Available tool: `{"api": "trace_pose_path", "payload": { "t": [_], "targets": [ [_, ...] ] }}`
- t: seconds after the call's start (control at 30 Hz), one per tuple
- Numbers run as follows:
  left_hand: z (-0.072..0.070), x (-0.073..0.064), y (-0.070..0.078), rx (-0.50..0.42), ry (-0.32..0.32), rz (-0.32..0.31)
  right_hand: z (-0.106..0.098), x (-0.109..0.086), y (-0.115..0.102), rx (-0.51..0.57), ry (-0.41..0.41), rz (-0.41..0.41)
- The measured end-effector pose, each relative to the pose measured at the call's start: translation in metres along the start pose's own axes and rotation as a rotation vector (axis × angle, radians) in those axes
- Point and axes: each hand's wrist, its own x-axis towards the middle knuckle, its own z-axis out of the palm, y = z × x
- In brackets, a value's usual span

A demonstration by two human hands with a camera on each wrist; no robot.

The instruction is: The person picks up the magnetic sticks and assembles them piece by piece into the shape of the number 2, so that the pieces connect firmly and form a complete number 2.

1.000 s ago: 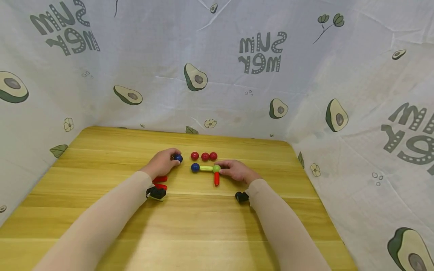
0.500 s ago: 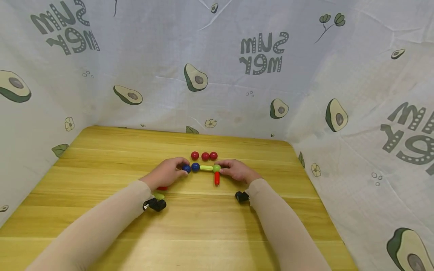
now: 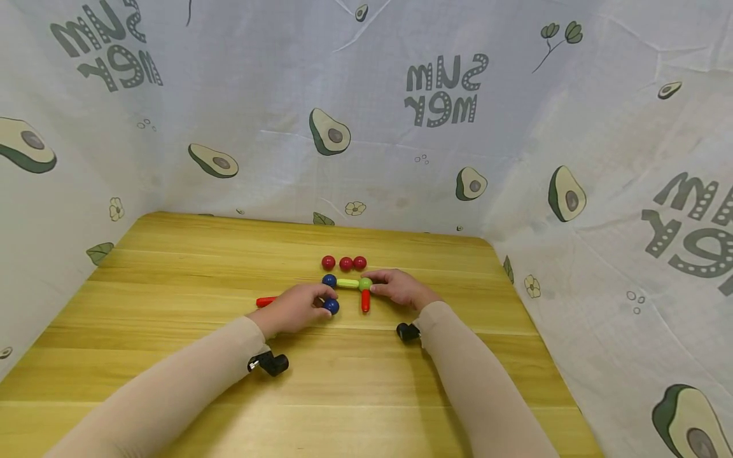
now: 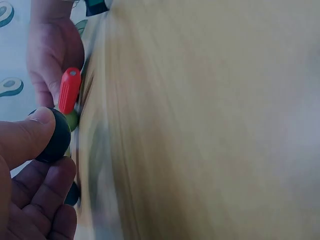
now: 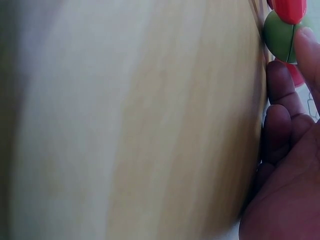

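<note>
My left hand [image 3: 296,309] pinches a dark blue ball [image 3: 331,306] between thumb and fingers, just in front of a joined piece. That piece has a second blue ball [image 3: 329,280] at its left end, a yellow-green rod [image 3: 347,284], a green ball [image 3: 365,284] at the corner and a red rod [image 3: 365,301] pointing toward me. With thumb and fingers my right hand [image 3: 401,289] grips the green ball from the right. In the left wrist view the held blue ball [image 4: 56,137] overlaps the joined piece, whose red rod [image 4: 70,90] shows beyond it.
Three red balls [image 3: 346,263] lie in a row behind the joined piece. Left of my left hand a red rod [image 3: 266,301] rests on the wooden table [image 3: 343,394], partly covered by the hand. A printed cloth [image 3: 378,178] hangs behind the table and at its sides.
My left hand has carried the blue ball right and toward me, from beside the red balls past the joined piece's left end to its front. The right hand has stayed on the green ball.
</note>
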Motion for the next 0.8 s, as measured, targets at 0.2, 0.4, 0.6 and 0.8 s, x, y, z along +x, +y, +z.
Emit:
{"api": "trace_pose_path", "payload": {
  "t": [0.2,0.4,0.6,0.8],
  "targets": [
    [0.012,0.001,0.005,0.019,-0.030,0.042,0.000,0.001,0.002,0.014,-0.001,0.005],
    [0.024,0.003,0.008,0.030,-0.044,0.063,0.000,0.000,0.002,0.024,0.004,-0.006],
    [0.032,0.005,0.012,0.022,-0.059,0.073,0.001,-0.001,0.003,0.041,0.007,-0.020],
    [0.039,0.007,0.017,0.018,-0.048,0.080,0.002,-0.002,0.002,0.028,0.008,-0.028]
  ]
}}
